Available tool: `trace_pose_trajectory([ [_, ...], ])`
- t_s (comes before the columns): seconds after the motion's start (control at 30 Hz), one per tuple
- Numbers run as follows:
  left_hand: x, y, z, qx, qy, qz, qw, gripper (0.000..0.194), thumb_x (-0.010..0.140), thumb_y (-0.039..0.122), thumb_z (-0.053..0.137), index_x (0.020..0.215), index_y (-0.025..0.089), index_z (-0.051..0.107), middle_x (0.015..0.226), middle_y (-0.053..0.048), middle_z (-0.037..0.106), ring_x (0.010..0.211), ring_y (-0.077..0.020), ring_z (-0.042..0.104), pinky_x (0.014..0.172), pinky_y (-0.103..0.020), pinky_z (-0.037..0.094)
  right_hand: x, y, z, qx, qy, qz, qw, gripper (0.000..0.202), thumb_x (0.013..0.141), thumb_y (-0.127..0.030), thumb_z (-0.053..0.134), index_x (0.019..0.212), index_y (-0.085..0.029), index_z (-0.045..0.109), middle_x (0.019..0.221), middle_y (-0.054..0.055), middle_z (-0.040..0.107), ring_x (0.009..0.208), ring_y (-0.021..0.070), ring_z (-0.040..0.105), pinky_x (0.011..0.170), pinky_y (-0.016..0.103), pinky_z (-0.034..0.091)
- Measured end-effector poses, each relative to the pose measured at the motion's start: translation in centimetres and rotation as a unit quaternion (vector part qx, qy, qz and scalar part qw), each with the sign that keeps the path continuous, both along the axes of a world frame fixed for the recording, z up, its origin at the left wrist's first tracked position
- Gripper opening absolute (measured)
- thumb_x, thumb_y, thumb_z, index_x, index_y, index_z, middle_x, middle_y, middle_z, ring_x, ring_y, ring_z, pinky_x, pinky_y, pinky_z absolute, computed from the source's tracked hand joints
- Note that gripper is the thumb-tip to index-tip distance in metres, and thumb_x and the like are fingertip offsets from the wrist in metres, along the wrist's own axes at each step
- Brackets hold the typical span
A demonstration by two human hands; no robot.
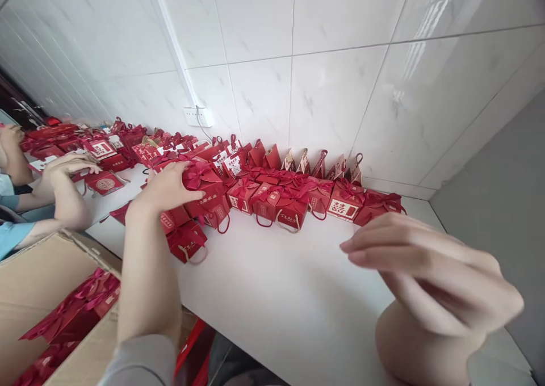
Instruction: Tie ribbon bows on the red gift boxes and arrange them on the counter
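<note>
My left hand [167, 188] is on a red gift box [208, 198] with a ribbon bow, its thumb along the near side and its other fingers over the top. Just below that hand, a smaller red box [186, 242] with a cord handle stands on the white table [272, 284]. To the right, a row of red gift boxes [292, 209] with bows and cord handles lines the table. My right hand [426, 267] hovers over the table's right side, fingers loosely stretched and nothing visible in them. Nearest to it is the red box [378, 204] at the row's right end.
Behind the boxes rises a tiled wall [259, 102] with a power strip [198, 116]. At lower left, a cardboard carton [38, 261] holds more red boxes [76, 312]. A co-worker's hand [72, 164] and more red boxes [102, 150] are farther left along the table.
</note>
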State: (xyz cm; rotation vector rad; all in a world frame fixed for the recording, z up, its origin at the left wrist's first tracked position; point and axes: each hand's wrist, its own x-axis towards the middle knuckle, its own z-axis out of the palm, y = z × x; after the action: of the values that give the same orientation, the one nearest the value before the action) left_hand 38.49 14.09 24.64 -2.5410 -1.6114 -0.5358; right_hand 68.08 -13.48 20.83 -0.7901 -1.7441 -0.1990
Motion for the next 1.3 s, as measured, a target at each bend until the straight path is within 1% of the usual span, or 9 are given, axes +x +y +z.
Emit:
trace_pose_trajectory([
  [0.1, 2.9, -4.4, -2.7, 0.022, 0.007, -0.014, 1.000, 0.094, 0.075, 0.065, 0.063, 0.152, 0.020, 0.035, 0.133, -0.016, 0.050, 0.117, -0.0379, 0.054, 0.097, -0.047, 0.044, 2.1, 1.5, -0.6, -0.021, 0.014, -0.040, 0.999, 0.037, 0.079, 0.008, 0.053, 0.099, -0.018, 0.070, 0.090, 0.007, 0.071, 0.079, 0.0205, 0.068, 0.064, 0.036, 0.056],
  [0.2, 7.0, -8.7, -7.3, -0.053, 0.038, -0.086, 0.994, 0.086, 0.078, 0.063, 0.060, 0.150, 0.021, 0.040, 0.120, -0.014, 0.057, 0.101, -0.0327, 0.061, 0.088, -0.043, 0.047, 2.8, 2.8, -1.1, -0.063, -0.008, -0.079, 0.995, 0.035, 0.080, 0.007, 0.054, 0.100, -0.018, 0.069, 0.092, 0.006, 0.070, 0.078, 0.0187, 0.067, 0.067, 0.035, 0.055],
  [0.3, 9.8, -10.6, -11.6, -0.071, 0.039, -0.088, 0.993, 0.084, 0.080, 0.055, 0.064, 0.149, 0.014, 0.041, 0.128, -0.018, 0.057, 0.116, -0.0359, 0.056, 0.097, -0.046, 0.043, 2.7, 4.1, -1.4, -0.104, -0.042, -0.110, 0.988, 0.033, 0.083, 0.004, 0.053, 0.101, -0.020, 0.066, 0.093, 0.005, 0.071, 0.083, 0.0187, 0.067, 0.072, 0.034, 0.055],
  [0.37, 9.9, -10.6, -12.9, -0.108, 0.035, -0.085, 0.990, 0.091, 0.078, 0.063, 0.064, 0.149, 0.012, 0.039, 0.124, -0.020, 0.061, 0.114, -0.0367, 0.058, 0.094, -0.047, 0.043, 2.5, 4.9, -1.6, -0.122, -0.066, -0.132, 0.982, 0.032, 0.085, 0.003, 0.052, 0.103, -0.020, 0.065, 0.094, 0.005, 0.071, 0.086, 0.0194, 0.067, 0.074, 0.035, 0.055],
  [0.57, 7.1, -6.6, -11.2, -0.225, 0.016, -0.021, 0.974, 0.069, 0.095, 0.064, 0.034, 0.147, 0.020, 0.045, 0.064, -0.004, 0.064, 0.066, -0.0274, 0.065, 0.063, -0.035, 0.043, 2.9, 7.2, -2.7, -0.155, -0.118, -0.173, 0.965, 0.031, 0.088, 0.002, 0.052, 0.108, -0.020, 0.063, 0.094, 0.006, 0.070, 0.090, 0.0200, 0.067, 0.077, 0.035, 0.054],
  [0.73, 7.9, -3.0, -12.9, -0.220, -0.158, -0.156, 0.950, 0.037, 0.094, 0.053, 0.050, 0.119, 0.029, 0.063, 0.116, -0.005, 0.065, 0.104, -0.0226, 0.064, 0.086, -0.034, 0.050, 3.2, 8.1, -2.8, -0.182, -0.117, -0.185, 0.959, 0.032, 0.088, 0.003, 0.052, 0.109, -0.019, 0.062, 0.097, 0.006, 0.071, 0.093, 0.0209, 0.066, 0.083, 0.038, 0.054],
  [0.97, 8.3, -1.5, -16.8, -0.334, -0.282, -0.232, 0.869, 0.037, 0.089, 0.034, 0.062, 0.125, 0.028, 0.055, 0.121, -0.005, 0.062, 0.112, -0.0205, 0.059, 0.096, -0.036, 0.049, 0.5, 9.3, -3.1, -0.214, -0.114, -0.132, 0.961, 0.031, 0.091, -0.001, 0.049, 0.112, -0.020, 0.060, 0.098, 0.006, 0.071, 0.087, 0.0191, 0.066, 0.078, 0.036, 0.053],
  [1.2, 8.8, -3.4, -15.8, -0.360, -0.252, -0.264, 0.859, 0.035, 0.089, 0.031, 0.060, 0.124, 0.026, 0.057, 0.120, -0.006, 0.062, 0.087, -0.0161, 0.061, 0.077, -0.032, 0.051, -1.5, 10.2, -6.0, -0.384, -0.177, -0.146, 0.894, 0.021, 0.098, -0.018, 0.052, 0.117, -0.018, 0.058, 0.100, 0.008, 0.070, 0.090, 0.0206, 0.069, 0.075, 0.035, 0.056],
  [1.3, 8.6, -4.3, -14.3, -0.313, -0.238, -0.280, 0.876, 0.029, 0.089, 0.029, 0.060, 0.119, 0.026, 0.063, 0.118, -0.005, 0.063, 0.082, -0.0149, 0.060, 0.069, -0.030, 0.049, -1.5, 7.8, -5.6, -0.353, -0.166, -0.139, 0.910, 0.020, 0.097, -0.016, 0.053, 0.116, -0.019, 0.060, 0.102, 0.008, 0.071, 0.095, 0.0214, 0.070, 0.080, 0.038, 0.057],
])
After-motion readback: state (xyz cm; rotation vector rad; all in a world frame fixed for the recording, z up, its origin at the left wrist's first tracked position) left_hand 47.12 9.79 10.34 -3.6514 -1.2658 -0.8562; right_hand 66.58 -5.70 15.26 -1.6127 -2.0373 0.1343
